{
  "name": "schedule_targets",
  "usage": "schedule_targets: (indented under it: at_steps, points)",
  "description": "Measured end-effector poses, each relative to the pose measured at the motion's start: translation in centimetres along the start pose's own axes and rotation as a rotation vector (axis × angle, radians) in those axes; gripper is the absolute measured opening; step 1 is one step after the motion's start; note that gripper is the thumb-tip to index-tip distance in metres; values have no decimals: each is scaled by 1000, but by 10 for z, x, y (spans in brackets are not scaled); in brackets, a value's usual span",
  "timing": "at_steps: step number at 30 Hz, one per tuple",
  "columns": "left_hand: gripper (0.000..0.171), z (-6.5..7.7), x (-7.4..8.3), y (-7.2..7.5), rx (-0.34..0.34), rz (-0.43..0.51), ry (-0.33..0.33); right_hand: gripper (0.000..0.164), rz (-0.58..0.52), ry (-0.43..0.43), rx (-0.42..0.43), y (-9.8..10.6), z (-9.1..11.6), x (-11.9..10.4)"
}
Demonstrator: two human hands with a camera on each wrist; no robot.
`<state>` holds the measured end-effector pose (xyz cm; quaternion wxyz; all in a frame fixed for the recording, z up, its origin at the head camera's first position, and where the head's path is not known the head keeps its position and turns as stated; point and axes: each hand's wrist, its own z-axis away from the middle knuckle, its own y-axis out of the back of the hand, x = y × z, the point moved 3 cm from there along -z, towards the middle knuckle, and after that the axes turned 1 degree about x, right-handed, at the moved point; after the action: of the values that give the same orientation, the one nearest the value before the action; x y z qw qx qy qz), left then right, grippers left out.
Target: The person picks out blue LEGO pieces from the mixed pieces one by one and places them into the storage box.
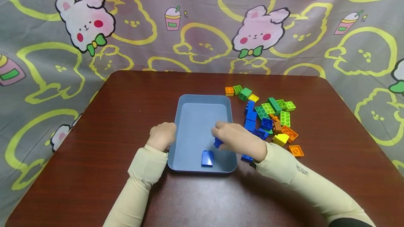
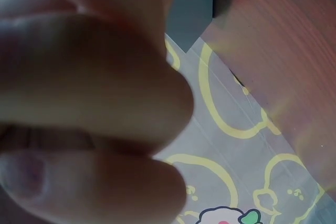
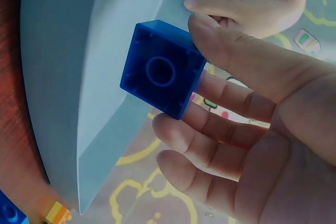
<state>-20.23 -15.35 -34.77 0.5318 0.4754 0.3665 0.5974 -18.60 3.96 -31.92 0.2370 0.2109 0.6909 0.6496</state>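
A blue-grey tray (image 1: 195, 122) stands in the middle of the table, and one blue building brick (image 1: 207, 158) lies inside it near the front. My left hand (image 1: 162, 136) grips the tray's left rim; its curled fingers (image 2: 94, 77) fill the left wrist view. Over the right part of the tray, my right hand (image 1: 236, 137) pinches another blue building brick (image 3: 163, 69) between thumb and fingers. That brick's hollow underside with a round tube faces the right wrist camera. The head view shows only a small part of it below the hand.
Several loose bricks lie to the right of the tray: blue ones (image 1: 250, 125) close to its rim, green ones (image 1: 285, 118) farther right, a yellow one (image 1: 280, 139) and an orange one (image 1: 296, 151). A patterned cloth (image 1: 202, 41) hangs behind the brown table (image 1: 126, 97).
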Motion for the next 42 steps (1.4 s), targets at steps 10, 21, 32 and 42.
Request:
schedule_targets:
  at_steps: [10, 21, 32, 42]
  points:
    - [26, 0, -1, 0, -14, 12, 4, 36, 14, 17, -36, -9, -7, -1]
    - [26, 0, -2, 1, -12, 8, 10, 38, -6, 17, -66, -14, -12, 0]
    - [27, 0, -2, 0, -15, 6, 2, 37, -3, 47, -86, -17, -17, -2]
    - [29, -1, -1, -1, -9, 0, 3, 36, -19, 50, -100, -21, -20, -1]
